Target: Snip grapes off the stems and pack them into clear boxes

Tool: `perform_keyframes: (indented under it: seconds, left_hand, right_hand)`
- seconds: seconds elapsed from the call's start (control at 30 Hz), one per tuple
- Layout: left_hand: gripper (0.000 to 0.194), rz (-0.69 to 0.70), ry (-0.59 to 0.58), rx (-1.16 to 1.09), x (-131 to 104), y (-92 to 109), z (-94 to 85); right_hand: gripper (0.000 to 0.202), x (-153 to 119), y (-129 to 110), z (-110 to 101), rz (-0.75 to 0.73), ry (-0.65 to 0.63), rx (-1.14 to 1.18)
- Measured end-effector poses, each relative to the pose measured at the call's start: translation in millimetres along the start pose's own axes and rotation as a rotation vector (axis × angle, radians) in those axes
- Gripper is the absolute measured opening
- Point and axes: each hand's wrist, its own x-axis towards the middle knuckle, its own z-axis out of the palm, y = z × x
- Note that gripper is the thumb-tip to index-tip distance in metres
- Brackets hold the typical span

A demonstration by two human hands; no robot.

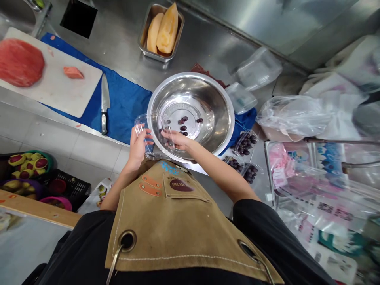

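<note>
My left hand (139, 144) grips a clear plastic container (152, 152) by its left side, tilted over the near rim of a big steel bowl (228, 118). My right hand (176, 139) is at the container, its fingers together and partly seen through the plastic. Something dark, apparently a grape, shows at the fingertips; the exact hold is hard to make out. Several dark grapes (183, 128) lie on the bowl's bottom, just beyond the right hand. The bowl rests on a blue cloth (127, 93) on the steel counter.
A knife (105, 103) lies left of the bowl, beside a white cutting board (65, 93) with red melon flesh (20, 61). Behind stands a steel tray (143, 49) with peeled yellow melon (168, 31). To the right are packed grapes (245, 143), clear tubs (258, 69) and plastic bags (292, 113).
</note>
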Motion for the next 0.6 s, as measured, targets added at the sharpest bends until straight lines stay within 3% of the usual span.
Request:
perform_keyframes:
  seconds: [0.07,0.17,0.23,0.33,0.4,0.47,0.53,0.6]
  left_hand:
    - [0.031,0.043,0.049,0.015,-1,5,-2.1]
    - [0.034,0.135,0.107,0.05,-5,9,1.4]
    - [0.039,0.188,0.079,0.068,-8,9,9.7]
    - [0.05,0.179,-0.017,0.035,-11,6,26.4]
    - [0.055,0.12,-0.058,-0.014,-12,4,35.2]
    - [0.058,0.073,-0.058,-0.058,-11,4,39.2]
    - [0.059,0.054,-0.043,-0.09,-9,4,38.8]
    - [0.059,0.063,-0.037,-0.098,-7,4,36.3]
  right_hand:
    - [0.051,-18,-15,-16,0.035,0.027,0.08]
    - [0.05,-56,-47,-30,-0.127,0.171,-0.014]
    - [0.046,-82,-70,-23,-0.287,0.243,-0.209]
    - [0.033,-109,-95,13,-0.465,0.252,-0.569]
    - [0.029,-114,-101,39,-0.472,0.23,-0.786]
    - [0.03,-112,-101,51,-0.447,0.22,-0.921]
    - [0.033,-102,-96,41,-0.477,0.28,-0.951]
    - [0.037,-83,-84,7,-0.511,0.447,-0.92]
